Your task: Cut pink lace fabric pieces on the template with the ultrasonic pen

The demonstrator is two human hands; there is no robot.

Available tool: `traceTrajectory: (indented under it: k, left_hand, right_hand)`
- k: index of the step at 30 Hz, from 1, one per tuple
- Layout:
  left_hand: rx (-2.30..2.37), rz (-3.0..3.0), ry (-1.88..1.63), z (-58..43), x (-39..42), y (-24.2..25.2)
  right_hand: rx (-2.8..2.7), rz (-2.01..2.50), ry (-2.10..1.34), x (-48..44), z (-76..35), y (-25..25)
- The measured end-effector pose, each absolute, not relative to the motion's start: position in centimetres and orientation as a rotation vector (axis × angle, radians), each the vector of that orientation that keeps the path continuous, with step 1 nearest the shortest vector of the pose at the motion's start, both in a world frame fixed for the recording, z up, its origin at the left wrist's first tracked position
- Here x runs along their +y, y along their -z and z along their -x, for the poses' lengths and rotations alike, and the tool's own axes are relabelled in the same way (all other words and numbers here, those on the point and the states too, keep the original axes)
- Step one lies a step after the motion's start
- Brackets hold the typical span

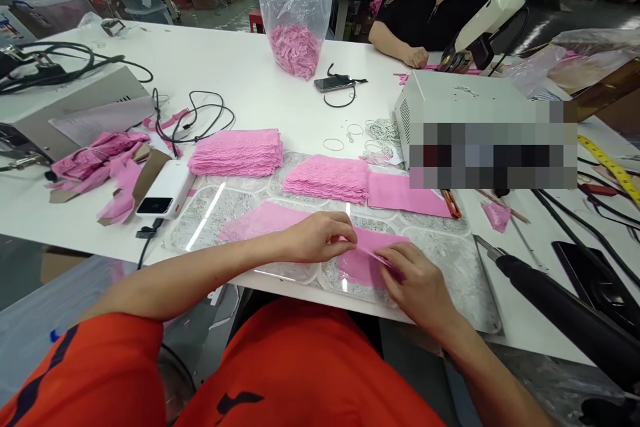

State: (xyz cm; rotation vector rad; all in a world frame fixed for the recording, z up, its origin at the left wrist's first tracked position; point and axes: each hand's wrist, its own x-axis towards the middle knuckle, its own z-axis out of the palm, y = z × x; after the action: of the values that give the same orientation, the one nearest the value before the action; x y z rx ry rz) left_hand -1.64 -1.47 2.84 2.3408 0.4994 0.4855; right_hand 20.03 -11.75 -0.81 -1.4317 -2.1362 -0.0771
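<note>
A pink fabric piece (pixel 363 265) lies on the patterned mat (pixel 220 213) near the table's front edge. My left hand (pixel 320 237) pinches its upper edge with closed fingers. My right hand (pixel 415 280) rests on its right side, fingers closed on the fabric. A pink lace strip (pixel 265 219) lies flat just left of my left hand. Behind them sit two stacks of pink lace (pixel 237 153) (pixel 327 179) and a flat pink sheet (pixel 400 193).
A white box machine (pixel 450 97) stands at the right, a black handled tool (pixel 560 300) near the front right. A power bank (pixel 165 190), cables (pixel 190 117), pink scraps (pixel 100 160), a phone (pixel 333 83) and a plastic bag of pink pieces (pixel 295 13) lie about. Another person's hand (pixel 415 53) rests opposite.
</note>
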Motion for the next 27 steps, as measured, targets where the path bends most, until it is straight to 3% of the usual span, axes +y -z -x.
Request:
traceTrajectory:
  k: [14,21,27]
  left_hand:
    - [0.559,-2.115,-0.469,2.0,-1.7,-1.0]
    - [0.748,-1.648,-0.500,4.4,-0.6,-1.5]
    - [0.893,-1.185,-0.611,8.1,0.0,-1.8]
  right_hand:
    - [-2.016,1.602,0.128,-9.6,-25.1,-1.3]
    - [-2.262,1.317,-0.018,-2.6,-18.3,-4.1]
    - [-2.482,0.973,-0.260,0.0,-10.5,-3.6]
